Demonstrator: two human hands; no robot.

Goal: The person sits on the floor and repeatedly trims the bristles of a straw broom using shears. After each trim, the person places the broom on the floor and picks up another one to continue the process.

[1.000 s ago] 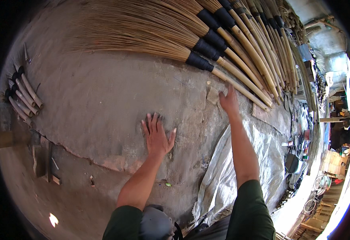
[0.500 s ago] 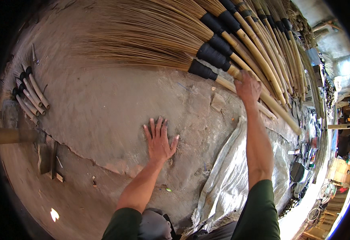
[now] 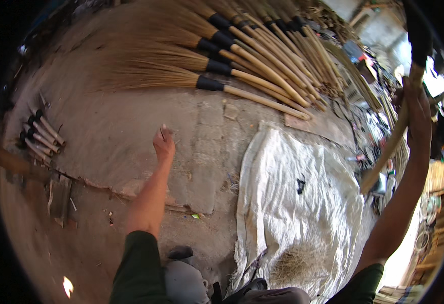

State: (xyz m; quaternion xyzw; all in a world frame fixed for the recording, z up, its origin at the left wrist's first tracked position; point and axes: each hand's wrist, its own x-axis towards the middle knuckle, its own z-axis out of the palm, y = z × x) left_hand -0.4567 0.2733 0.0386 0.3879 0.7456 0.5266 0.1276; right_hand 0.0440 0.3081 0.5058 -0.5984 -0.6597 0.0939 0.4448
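My right hand (image 3: 415,104) is closed round the bamboo handle of a broom (image 3: 385,157), lifted at the far right. Its black binding (image 3: 418,43) is above my fist, and its bristles run out of the picture. Over the bare floor near the middle, my left hand (image 3: 165,143) has its fingers drawn together, with no object showing in them. Other brooms (image 3: 262,99) lie in a row at the top, their tan bristles fanned to the left, black bindings in the middle and pale handles to the right.
A whitish woven sheet (image 3: 283,167) covers the ground at front right, with a heap of dry fibres (image 3: 298,264) on it. Several short handles with black ends (image 3: 44,133) lie at the far left. Beside them is a wooden block (image 3: 62,197). Clutter lines the right side.
My right hand has lifted the nearest thick-handled broom from the row and swung it to the right. My left hand has left the floor, its spread fingers now drawn together. The view has shifted.
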